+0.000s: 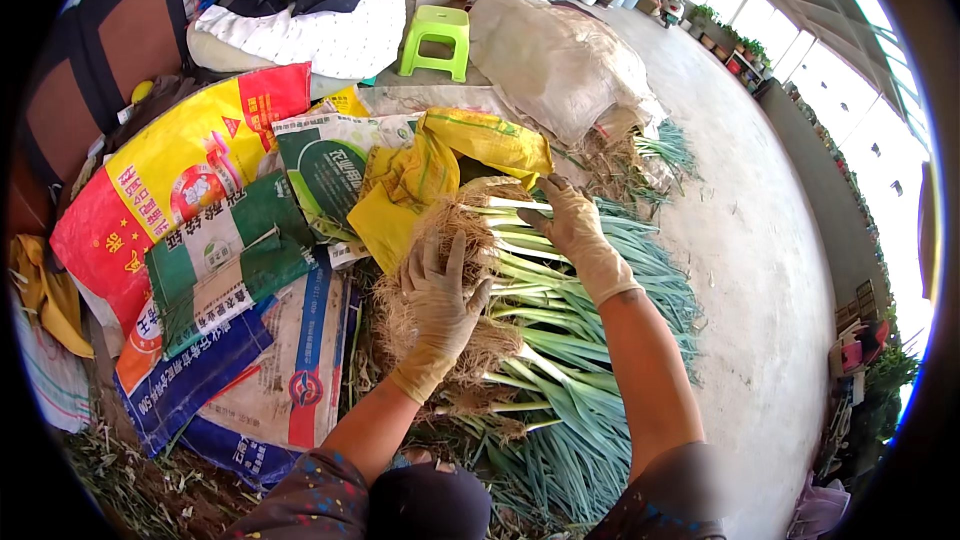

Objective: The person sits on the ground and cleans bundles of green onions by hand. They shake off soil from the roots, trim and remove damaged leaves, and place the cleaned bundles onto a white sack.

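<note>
A broad heap of leafy green alliums (555, 315), like leeks or green garlic, lies before me. Their blue-green leaves (645, 292) point right, and their tangled dry roots (394, 315) face left. My left hand (442, 292), in a soiled rubber glove, rests with spread fingers against the root mass. Also gloved, my right hand (566, 229) lies over the pale stems at the far end of the heap, thumb and fingers apart. Whether its fingertips grip any stem cannot be told. A crumpled yellow woven sack (480, 146) touches the heap's far side.
Flattened printed fertilizer sacks (225, 255) cover the ground at left. Beyond stand a green plastic stool (436, 41) and a large bundle under pale sheeting (555, 64). A concrete floor (757, 270) stretches along the right. Plant trimmings (150, 487) litter the lower left.
</note>
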### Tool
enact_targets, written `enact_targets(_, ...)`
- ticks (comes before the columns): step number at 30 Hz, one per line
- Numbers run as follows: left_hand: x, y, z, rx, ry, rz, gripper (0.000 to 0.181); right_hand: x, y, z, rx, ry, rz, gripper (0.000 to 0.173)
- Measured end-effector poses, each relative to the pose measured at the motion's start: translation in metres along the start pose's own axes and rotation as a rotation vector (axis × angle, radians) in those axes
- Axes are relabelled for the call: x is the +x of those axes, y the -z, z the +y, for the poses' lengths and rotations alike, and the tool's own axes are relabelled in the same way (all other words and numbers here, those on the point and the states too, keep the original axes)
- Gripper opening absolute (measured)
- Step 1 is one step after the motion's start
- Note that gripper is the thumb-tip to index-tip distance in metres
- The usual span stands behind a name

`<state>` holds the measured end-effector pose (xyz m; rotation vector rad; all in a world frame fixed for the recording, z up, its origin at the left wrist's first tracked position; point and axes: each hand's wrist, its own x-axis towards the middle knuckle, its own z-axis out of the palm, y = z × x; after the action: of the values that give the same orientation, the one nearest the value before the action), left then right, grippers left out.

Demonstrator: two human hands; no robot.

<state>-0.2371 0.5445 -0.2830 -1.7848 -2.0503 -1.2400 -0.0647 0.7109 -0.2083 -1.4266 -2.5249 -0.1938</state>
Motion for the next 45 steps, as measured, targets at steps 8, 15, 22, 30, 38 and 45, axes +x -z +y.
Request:
enact_targets(8,-0.001,-0.031,-0.005,-0.078,0.060,-0.090,0.068,-0.007,-0.005,0.006,0.220,0.143,-0.406,0.076)
enact_targets(15,0.000,-0.037,0.001,-0.120,0.058,-0.047,0.060,-0.044,-0.025,0.000,0.040,0.232,-0.302,0.132)
enact_targets(22,-0.041,-0.024,0.019,-0.179,-0.417,-0.323,0.041,-0.023,-0.005,-0.001,0.124,0.152,-0.433,0.082)
enact_targets(30,-0.022,-0.014,0.032,-0.713,0.006,-0.469,0.042,-0.021,0.032,0.008,0.282,0.033,-0.407,0.082)
enact_targets(38,0.029,-0.028,0.048,-1.197,0.835,-1.137,0.039,-0.049,0.011,0.015,0.286,0.193,-0.229,0.107)
enact_targets(45,0.005,-0.062,0.035,-1.099,0.314,-0.662,0.036,-0.049,0.023,0.012,0.299,-0.030,-0.268,0.086)
